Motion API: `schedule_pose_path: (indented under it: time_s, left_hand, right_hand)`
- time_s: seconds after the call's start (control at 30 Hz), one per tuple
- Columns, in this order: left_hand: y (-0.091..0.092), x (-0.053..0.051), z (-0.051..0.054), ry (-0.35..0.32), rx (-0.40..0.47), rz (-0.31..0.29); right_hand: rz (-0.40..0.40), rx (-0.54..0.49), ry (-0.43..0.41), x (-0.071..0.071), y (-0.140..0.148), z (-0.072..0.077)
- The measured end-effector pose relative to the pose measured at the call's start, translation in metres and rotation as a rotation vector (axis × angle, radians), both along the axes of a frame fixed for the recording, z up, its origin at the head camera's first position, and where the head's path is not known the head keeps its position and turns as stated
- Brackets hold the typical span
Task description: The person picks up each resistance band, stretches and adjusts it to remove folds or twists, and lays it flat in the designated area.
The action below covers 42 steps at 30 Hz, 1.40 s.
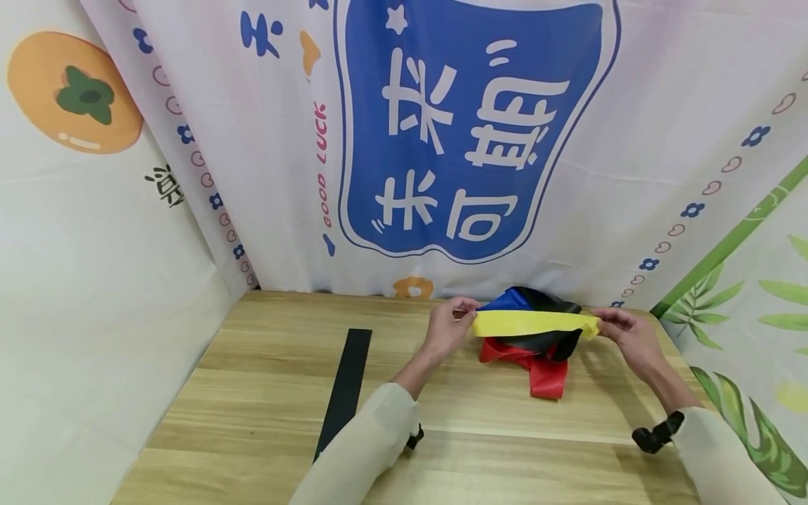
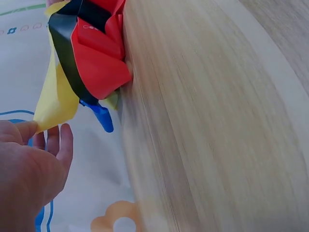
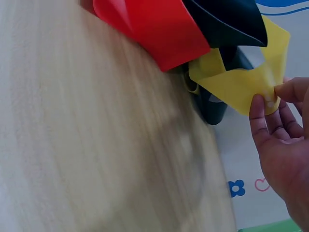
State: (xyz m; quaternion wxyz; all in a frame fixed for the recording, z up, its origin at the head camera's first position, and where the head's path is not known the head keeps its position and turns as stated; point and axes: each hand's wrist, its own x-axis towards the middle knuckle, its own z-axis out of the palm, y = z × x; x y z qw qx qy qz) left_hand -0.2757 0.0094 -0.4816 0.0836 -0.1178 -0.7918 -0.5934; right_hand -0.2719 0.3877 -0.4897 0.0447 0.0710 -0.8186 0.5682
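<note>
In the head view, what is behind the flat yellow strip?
A glossy blue strip and crumpled black strip partly show behind the yellow strip; portions it covers cannot be seen.

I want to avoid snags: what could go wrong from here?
The flat yellow plastic-looking strip could slip, as the left hand and right hand only pinch it. The crumpled red strip, crumpled black strip and shiny blue strip bunch close beside it, so they might drag or tangle. They lie near the far edge of the light wooden table, so a shove might send them off.
</note>
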Motion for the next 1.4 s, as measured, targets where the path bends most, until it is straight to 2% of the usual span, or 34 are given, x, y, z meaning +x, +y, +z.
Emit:
schedule_pose_path:
  time_s: [0.27, 0.5, 0.6, 0.93, 1.4]
  left_hand:
    - [-0.003, -0.001, 0.003, -0.002, -0.039, 0.015]
    - [-0.008, -0.002, 0.01, 0.043, -0.002, 0.021]
    - [-0.01, -0.002, 0.014, 0.043, 0.006, 0.014]
    - [-0.019, -0.004, 0.015, 0.022, -0.064, -0.007]
    - [-0.042, 0.001, 0.022, -0.019, -0.092, -0.099]
  right_hand:
    - [-0.004, 0.13, 0.04, 0.002, 0.0, 0.01]
    - [0.025, 0.249, 0.034, 0.005, -0.001, 0.023]
    - [0.029, 0.288, 0.046, 0.006, -0.003, 0.029]
    - [0.002, 0.375, 0.004, 0.009, -0.014, 0.045]
    - [0.057, 0.365, 0.066, 0.01, -0.023, 0.054]
